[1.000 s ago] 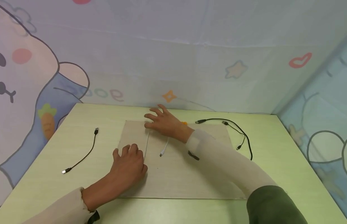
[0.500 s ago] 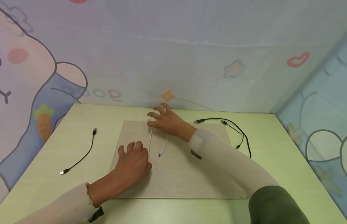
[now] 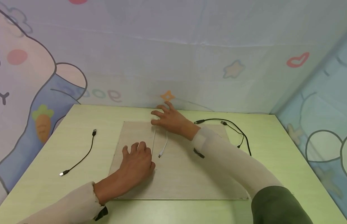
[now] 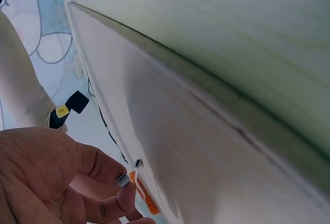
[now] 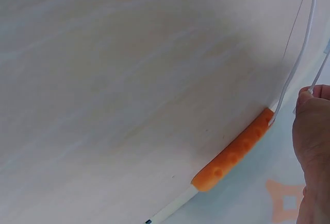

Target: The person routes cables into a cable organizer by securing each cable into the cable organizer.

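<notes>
A white cable [image 3: 154, 141] runs nearly straight between two hands over a pale board [image 3: 190, 183], at 10 to 11 o'clock from the board's centre (head view, 12 being away from the person); whether it touches the board cannot be told. The left hand [image 3: 137, 163], at 9 o'clock, pinches a small white plug [image 4: 124, 181] between thumb and finger, seemingly the cable's near end. The right hand [image 3: 173, 119], at 12 o'clock, has thumb and finger closed on the cable, its remaining fingers spread. A second white cable [image 3: 163, 147] lies just to the 3 o'clock side, and an orange piece [image 5: 234, 152] lies near the right hand. A black cable [image 3: 87, 153] lies farther out at 9 o'clock. The white cable is judged very light and supple, its smooth jacket likely to slip through a loose pinch. The white plug should be stiff and offers the surest hold; the joint behind it would probably suffer most from sharp bending.
</notes>
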A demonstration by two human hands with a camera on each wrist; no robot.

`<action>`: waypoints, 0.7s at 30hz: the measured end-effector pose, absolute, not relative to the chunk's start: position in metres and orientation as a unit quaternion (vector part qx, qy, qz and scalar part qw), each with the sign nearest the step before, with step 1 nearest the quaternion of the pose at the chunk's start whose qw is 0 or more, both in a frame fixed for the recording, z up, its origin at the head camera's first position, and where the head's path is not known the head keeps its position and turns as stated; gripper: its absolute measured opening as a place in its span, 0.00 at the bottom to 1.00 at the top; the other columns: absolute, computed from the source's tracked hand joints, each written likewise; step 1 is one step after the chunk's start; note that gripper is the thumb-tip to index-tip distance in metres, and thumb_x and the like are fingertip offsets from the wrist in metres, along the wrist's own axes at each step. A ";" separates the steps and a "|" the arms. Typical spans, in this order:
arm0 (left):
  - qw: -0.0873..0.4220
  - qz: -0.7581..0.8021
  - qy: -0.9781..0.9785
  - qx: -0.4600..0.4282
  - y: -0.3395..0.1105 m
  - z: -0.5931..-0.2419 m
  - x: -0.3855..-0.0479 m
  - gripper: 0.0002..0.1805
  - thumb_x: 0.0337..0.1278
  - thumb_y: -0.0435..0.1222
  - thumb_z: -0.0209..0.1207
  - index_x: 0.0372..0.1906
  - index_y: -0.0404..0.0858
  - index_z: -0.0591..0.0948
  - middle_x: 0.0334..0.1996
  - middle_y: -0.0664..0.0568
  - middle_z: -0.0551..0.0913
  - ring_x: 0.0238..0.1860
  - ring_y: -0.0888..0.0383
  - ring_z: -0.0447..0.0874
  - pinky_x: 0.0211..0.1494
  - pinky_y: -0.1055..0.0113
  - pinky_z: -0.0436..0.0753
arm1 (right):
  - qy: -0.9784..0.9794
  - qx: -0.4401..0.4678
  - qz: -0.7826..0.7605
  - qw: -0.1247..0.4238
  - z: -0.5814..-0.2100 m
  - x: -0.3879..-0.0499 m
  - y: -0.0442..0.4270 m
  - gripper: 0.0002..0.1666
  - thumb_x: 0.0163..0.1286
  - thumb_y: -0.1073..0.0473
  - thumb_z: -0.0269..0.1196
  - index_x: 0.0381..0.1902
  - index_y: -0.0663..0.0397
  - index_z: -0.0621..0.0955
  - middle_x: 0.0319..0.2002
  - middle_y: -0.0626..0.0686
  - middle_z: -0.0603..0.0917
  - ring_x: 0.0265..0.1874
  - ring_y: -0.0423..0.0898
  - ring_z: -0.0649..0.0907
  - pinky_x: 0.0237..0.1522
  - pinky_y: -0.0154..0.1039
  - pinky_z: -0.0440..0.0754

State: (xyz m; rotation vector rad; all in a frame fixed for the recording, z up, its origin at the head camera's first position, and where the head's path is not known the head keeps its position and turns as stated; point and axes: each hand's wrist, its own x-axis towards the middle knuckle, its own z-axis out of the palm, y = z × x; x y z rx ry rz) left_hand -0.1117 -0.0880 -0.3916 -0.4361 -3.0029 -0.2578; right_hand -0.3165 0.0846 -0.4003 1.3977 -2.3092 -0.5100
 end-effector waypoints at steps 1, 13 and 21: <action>0.047 -0.085 -0.985 -0.143 -0.087 -0.392 -0.112 0.11 0.68 0.34 0.70 0.36 0.28 0.84 0.47 0.36 0.80 0.64 0.29 0.80 0.65 0.26 0.74 | -0.824 0.500 -0.181 0.197 -0.400 -0.317 0.086 0.16 0.88 0.64 0.61 0.60 0.33 0.82 0.76 0.48 0.81 0.79 0.59 0.78 0.83 0.68 0.71; 0.044 -0.092 -0.984 -0.149 -0.075 -0.392 -0.119 0.11 0.67 0.35 0.71 0.38 0.28 0.85 0.45 0.38 0.79 0.61 0.31 0.81 0.65 0.24 0.73 | -0.837 0.485 -0.188 0.171 -0.398 -0.320 0.099 0.16 0.87 0.62 0.63 0.61 0.32 0.82 0.78 0.48 0.80 0.81 0.60 0.76 0.84 0.68 0.68; 0.049 -0.092 -0.982 -0.158 -0.068 -0.397 -0.120 0.12 0.67 0.35 0.73 0.37 0.29 0.84 0.44 0.38 0.80 0.60 0.32 0.81 0.66 0.24 0.74 | -0.840 0.486 -0.170 0.170 -0.402 -0.319 0.107 0.18 0.85 0.65 0.64 0.59 0.32 0.83 0.76 0.49 0.82 0.80 0.60 0.77 0.83 0.68 0.70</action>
